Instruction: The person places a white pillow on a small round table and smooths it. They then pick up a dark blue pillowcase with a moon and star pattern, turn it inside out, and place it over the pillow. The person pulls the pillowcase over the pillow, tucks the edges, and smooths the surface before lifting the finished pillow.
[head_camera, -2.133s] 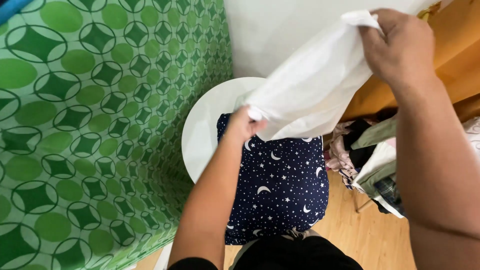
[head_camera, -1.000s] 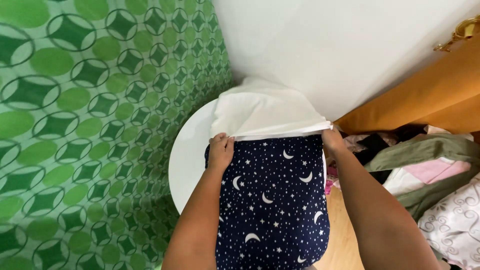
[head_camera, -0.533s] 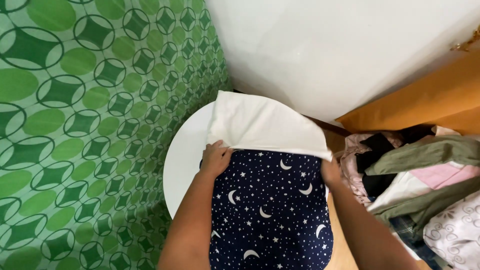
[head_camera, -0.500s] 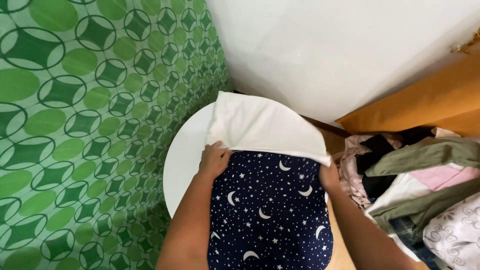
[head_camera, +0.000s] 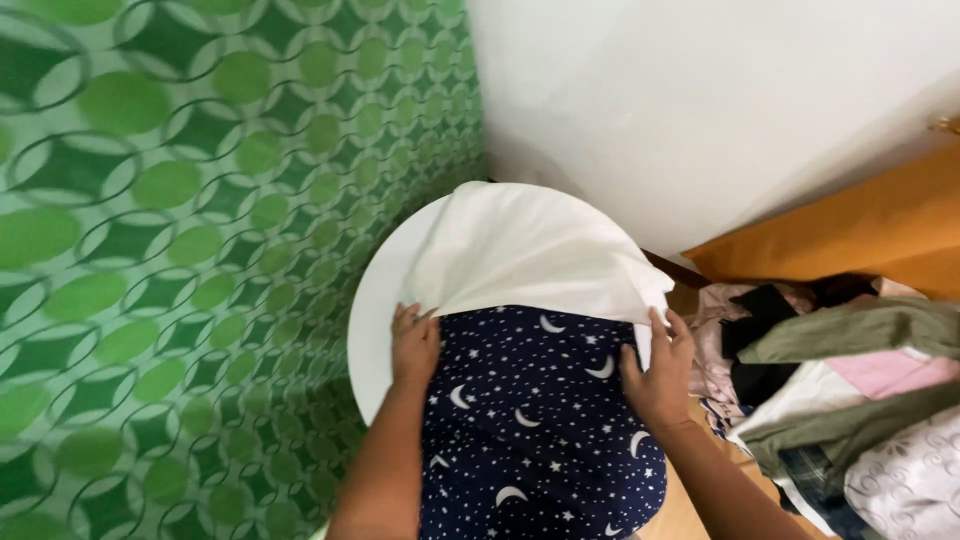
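Note:
A white cloth (head_camera: 525, 255) lies spread over the far half of a round white table (head_camera: 372, 310). Under it, nearer me, is a dark blue cloth with white moons and stars (head_camera: 535, 420). My left hand (head_camera: 413, 345) rests flat at the white cloth's near left corner, fingers touching its edge. At the near right corner my right hand (head_camera: 658, 368) presses on the cloth's edge, over the dark blue cloth. Both hands lie palm down with fingers apart; neither grips anything.
A green wall with circle and diamond pattern (head_camera: 180, 230) runs along the left. A white wall (head_camera: 700, 100) stands behind the table. An orange cushion or cover (head_camera: 860, 225) and a heap of mixed clothes (head_camera: 850, 390) lie at the right. Wooden floor (head_camera: 690, 515) shows below.
The white cloth was held up in the air, then brought down and laid flat on the table's far half. Both hands came down to its near edge and now rest there.

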